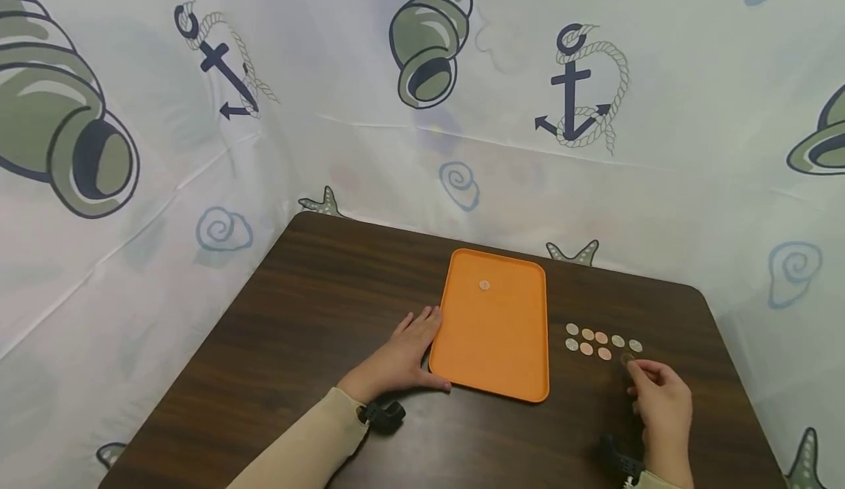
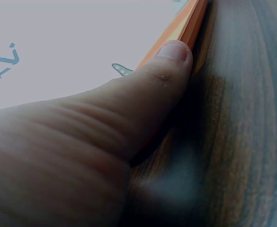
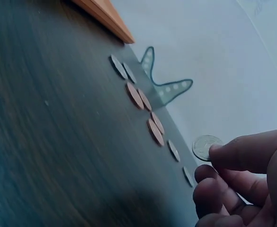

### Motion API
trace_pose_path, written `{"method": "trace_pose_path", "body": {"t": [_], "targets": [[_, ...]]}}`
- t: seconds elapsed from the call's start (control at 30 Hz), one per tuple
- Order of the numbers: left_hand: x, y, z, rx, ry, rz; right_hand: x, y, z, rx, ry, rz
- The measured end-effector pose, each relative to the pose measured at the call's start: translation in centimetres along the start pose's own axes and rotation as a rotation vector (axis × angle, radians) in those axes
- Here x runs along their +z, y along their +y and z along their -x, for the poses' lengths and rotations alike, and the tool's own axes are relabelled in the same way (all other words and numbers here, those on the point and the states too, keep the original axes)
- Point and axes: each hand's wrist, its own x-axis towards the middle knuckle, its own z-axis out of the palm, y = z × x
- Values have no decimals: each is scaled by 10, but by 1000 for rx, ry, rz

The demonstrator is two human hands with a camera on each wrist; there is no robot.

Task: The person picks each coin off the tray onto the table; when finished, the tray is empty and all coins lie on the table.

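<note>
A silver coin [image 3: 206, 147] is pinched between the thumb and fingertips of my right hand [image 1: 662, 397], at the right end of two rows of coins. Silver coins [image 1: 571, 329] and copper-coloured coins [image 1: 586, 349] lie flat in these rows, to the right of an orange tray [image 1: 495, 342]. My left hand [image 1: 408, 353] rests at the tray's near left corner, fingers extended along the left side. Its thumb [image 2: 169, 61] touches the near rim. On the tray, toward the far end, sits a single coin [image 1: 485, 285].
The dark wood-grain table [image 1: 317, 313] has rounded far corners. A pale cloth [image 1: 343, 144] printed with shells, anchors and starfish hangs behind it and along the left. Each wrist wears a black camera strap [image 1: 383, 416].
</note>
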Motion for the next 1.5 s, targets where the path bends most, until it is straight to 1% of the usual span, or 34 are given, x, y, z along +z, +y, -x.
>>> {"method": "trace_pose_path", "body": {"t": [0.07, 0.17, 0.3, 0.4, 0.63, 0.77, 0.87, 1.0, 1.27, 1.37, 1.5], "targets": [[-1, 1, 0, -2, 6, -3, -3, 0, -3, 17, -11, 27], [0, 1, 0, -4, 14, -12, -4, 0, -7, 35, -15, 29], [-1, 1, 0, -8, 11, -13, -1, 5, -11, 18, -4, 44], [-1, 2, 0, -12, 5, -15, 1, 8, -15, -8, 0, 106], [0, 4, -3, -9, -14, -11, -3, 9, -23, -69, -15, 312], [1, 3, -3, -13, -12, -16, -3, 9, -26, -90, -14, 375], [2, 1, -3, -14, -2, -27, -1, 9, -27, -92, -11, 383], [4, -1, -4, -9, 5, -32, 0, 9, -25, -96, -4, 367], [3, 1, -3, -9, -1, -23, -1, 11, -21, -69, -12, 337], [2, 1, -3, -4, 1, -20, 0, 11, -22, -73, -2, 326], [4, -1, -3, 2, 10, -25, 1, 11, -24, -63, 6, 265]]}}
